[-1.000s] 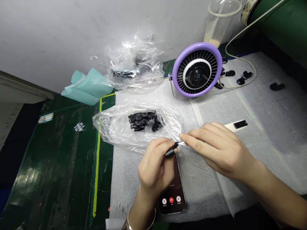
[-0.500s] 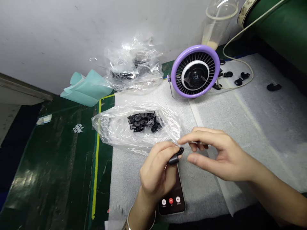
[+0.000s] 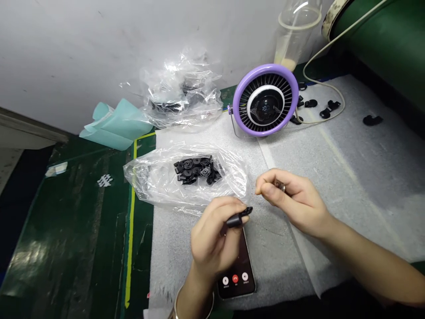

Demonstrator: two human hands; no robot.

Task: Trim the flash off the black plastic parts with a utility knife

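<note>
the left hand [image 3: 212,241] pinches a black clip [image 3: 239,217] at 5 o'clock from the bag [image 3: 149,181]. the right hand [image 3: 294,201] curls shut, on what i cannot tell. the clip seems light, hard, slippery; grip its fat end.

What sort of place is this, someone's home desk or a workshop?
Likely a small-parts assembly station in a workshop: clear bags of identical black parts, a foam sheet as work mat, and the left hand pinching one black part.
</note>
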